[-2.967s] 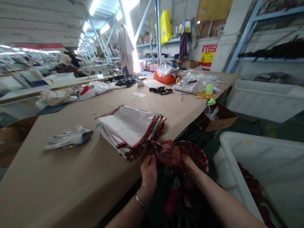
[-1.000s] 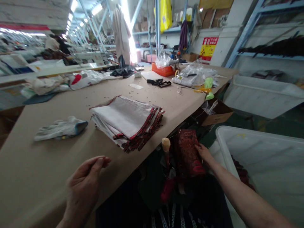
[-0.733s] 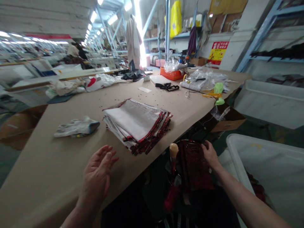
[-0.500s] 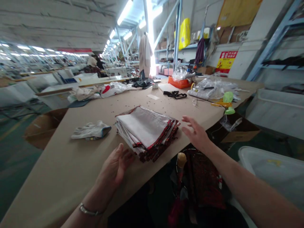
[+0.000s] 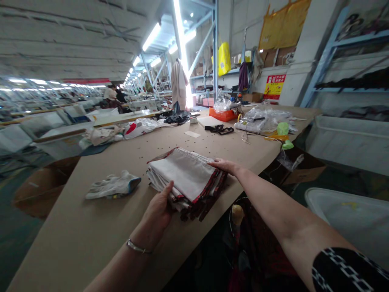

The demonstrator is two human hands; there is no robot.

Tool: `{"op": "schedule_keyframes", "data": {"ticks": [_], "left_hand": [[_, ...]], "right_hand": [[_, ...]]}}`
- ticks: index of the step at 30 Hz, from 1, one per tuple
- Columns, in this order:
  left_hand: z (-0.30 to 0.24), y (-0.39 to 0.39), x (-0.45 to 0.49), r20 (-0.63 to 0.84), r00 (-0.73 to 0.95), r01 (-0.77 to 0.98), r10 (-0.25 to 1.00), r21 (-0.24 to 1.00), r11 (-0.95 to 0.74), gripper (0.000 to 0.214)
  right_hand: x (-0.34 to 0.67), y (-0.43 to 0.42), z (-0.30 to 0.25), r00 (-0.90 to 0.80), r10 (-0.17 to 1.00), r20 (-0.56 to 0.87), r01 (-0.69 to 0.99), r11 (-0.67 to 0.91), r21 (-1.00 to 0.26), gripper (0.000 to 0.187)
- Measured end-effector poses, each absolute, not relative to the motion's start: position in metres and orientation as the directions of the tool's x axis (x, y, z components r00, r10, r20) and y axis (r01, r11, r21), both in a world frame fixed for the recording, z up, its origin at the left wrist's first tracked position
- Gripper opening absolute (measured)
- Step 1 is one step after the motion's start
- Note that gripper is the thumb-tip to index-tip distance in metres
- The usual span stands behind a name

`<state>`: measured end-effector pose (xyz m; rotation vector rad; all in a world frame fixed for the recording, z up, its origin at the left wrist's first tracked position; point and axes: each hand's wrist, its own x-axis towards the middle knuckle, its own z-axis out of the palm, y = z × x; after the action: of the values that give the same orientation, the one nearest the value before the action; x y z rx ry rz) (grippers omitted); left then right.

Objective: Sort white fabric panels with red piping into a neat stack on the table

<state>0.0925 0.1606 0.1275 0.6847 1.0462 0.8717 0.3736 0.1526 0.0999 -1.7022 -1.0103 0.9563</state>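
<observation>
Left grip: the near left edge of the cloth stack point(image 5: 188, 172) is touched by the left hand point(image 5: 159, 209), its thumb laid on top; most of the fingers are hidden, so whether the edge is pinched cannot be told.
Right grip: the stack's right side is touched by the right hand point(image 5: 225, 165), fingertips laid on the top cloth; whether anything is clamped there cannot be told.
Cloth stack: it is placed on the brown table point(image 5: 100, 239), near the front edge, between both hands; pale faces are turned up, edged in dark red pattern.
Wrist and arm: a bracelet point(image 5: 136, 246) is worn on the left wrist; the right upper arm is covered by a black-and-white sleeve point(image 5: 343, 269).
Left of stack: a pale glove point(image 5: 114, 184) is laid flat, apart from the stack.
Below table edge: a rounded wooden knob point(image 5: 237, 214) is seen beside dim, dark red cloth point(image 5: 264, 239).
Farther back: a paper slip point(image 5: 192, 134), a black strap point(image 5: 219, 129), an orange tray point(image 5: 219, 115) and clear plastic bags point(image 5: 261, 115) are spread about.
Right floor side: a white bin point(image 5: 310, 198) is partly shown.
</observation>
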Motion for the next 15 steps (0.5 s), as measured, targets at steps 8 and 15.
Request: {"op": "schedule_keyframes", "data": {"ticks": [8,15], "left_hand": [[0.123,0.189,0.105,-0.449,0.261,-0.072,0.855,0.873,0.481,0.030],[0.132,0.215,0.125,-0.371,0.313,0.056,0.874,0.926,0.373,0.022]], "right_hand": [[0.355,0.114,0.075,0.372,0.905,-0.206,0.100,-0.260,-0.960,0.022],[0.354,0.078,0.059,0.573,0.813,-0.102,0.087,-0.184,-0.979,0.040]]}}
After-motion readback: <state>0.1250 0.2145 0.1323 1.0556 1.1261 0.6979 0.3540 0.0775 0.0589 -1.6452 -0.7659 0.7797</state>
